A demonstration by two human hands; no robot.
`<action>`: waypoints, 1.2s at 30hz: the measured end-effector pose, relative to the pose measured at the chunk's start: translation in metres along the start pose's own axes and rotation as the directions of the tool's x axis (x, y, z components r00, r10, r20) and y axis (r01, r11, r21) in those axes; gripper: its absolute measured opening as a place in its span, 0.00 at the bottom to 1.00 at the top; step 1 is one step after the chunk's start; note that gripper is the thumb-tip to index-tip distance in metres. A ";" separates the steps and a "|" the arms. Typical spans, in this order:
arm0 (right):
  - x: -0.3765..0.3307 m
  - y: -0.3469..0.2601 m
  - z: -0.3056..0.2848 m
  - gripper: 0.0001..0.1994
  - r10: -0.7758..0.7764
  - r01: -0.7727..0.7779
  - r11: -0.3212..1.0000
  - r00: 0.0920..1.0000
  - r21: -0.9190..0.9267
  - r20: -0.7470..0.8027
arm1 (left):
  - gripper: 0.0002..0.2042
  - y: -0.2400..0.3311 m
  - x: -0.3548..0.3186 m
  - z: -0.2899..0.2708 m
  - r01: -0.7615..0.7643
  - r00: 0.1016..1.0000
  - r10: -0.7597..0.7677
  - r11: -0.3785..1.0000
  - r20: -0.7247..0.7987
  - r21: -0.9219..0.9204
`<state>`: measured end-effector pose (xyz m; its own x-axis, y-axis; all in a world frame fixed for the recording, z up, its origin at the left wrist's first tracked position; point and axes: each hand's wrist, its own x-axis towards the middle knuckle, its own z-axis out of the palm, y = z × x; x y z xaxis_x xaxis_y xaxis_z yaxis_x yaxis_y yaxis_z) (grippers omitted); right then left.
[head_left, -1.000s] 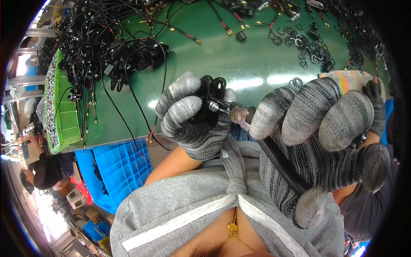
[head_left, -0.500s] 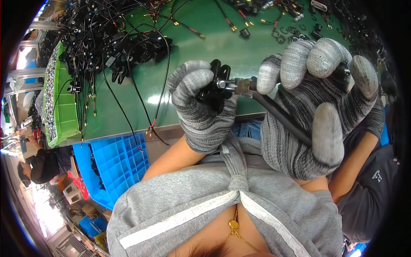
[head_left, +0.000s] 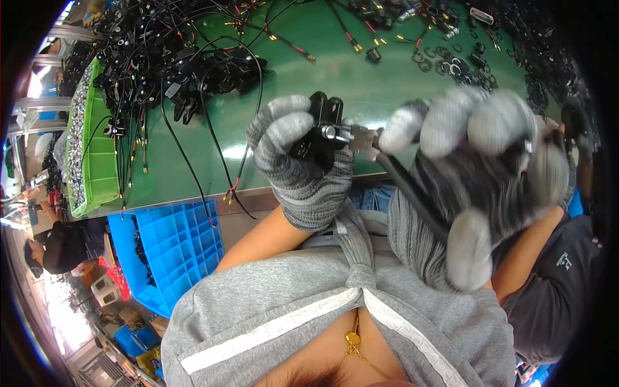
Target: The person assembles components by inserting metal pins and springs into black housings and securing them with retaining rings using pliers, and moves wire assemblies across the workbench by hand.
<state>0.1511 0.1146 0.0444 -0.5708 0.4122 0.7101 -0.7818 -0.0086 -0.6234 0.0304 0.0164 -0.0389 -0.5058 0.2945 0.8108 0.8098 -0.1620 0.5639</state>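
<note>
My left hand (head_left: 298, 164), in a grey striped knit glove, is closed round a black forked plastic part (head_left: 325, 109). From that part's side sticks a small shiny metal pin (head_left: 335, 133). My right hand (head_left: 461, 171), gloved alike, holds pliers (head_left: 412, 193). One dark handle crosses its palm beneath the thumb; the fingers, smeared by motion, partly hide the rest. The jaws meet the pin's end, though whether they clamp it I cannot tell. A small dark piece with a shiny tip (head_left: 529, 148) shows by the right fingers.
Black parts and cables (head_left: 213, 71) pile up at the back left of the green table (head_left: 303, 77). A green bin (head_left: 106, 151) of small metal pieces stands left, a blue crate (head_left: 177, 251) below. Black rings (head_left: 445, 61) lie back right. Another person's sleeve (head_left: 548, 290) is at right.
My right hand has turned a little and its thumb has dropped lower, with the pliers' handle tilting along. The left hand with the black part has shifted slightly left.
</note>
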 end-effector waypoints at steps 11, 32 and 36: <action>-0.013 -0.047 0.022 0.22 0.183 -0.180 0.983 0.980 0.036 -0.078 | 0.31 0.013 -0.007 0.012 0.109 0.978 -0.186 0.840 -0.094 -0.531; -0.004 -0.048 0.023 0.14 0.397 -0.375 0.915 0.903 0.153 -0.163 | 0.22 0.013 0.005 -0.001 0.234 0.961 -0.252 0.523 0.113 -0.820; 0.008 0.004 -0.010 0.11 -0.071 0.037 0.988 0.971 0.151 0.226 | 0.26 0.000 -0.002 0.002 -0.021 0.997 0.000 0.959 -0.072 -0.281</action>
<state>0.1462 0.1267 0.0446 -0.5557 0.1948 0.8083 -0.8314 -0.1309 -0.5401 0.0322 0.0171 -0.0406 -0.5256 0.2260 0.8202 0.7038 -0.4262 0.5684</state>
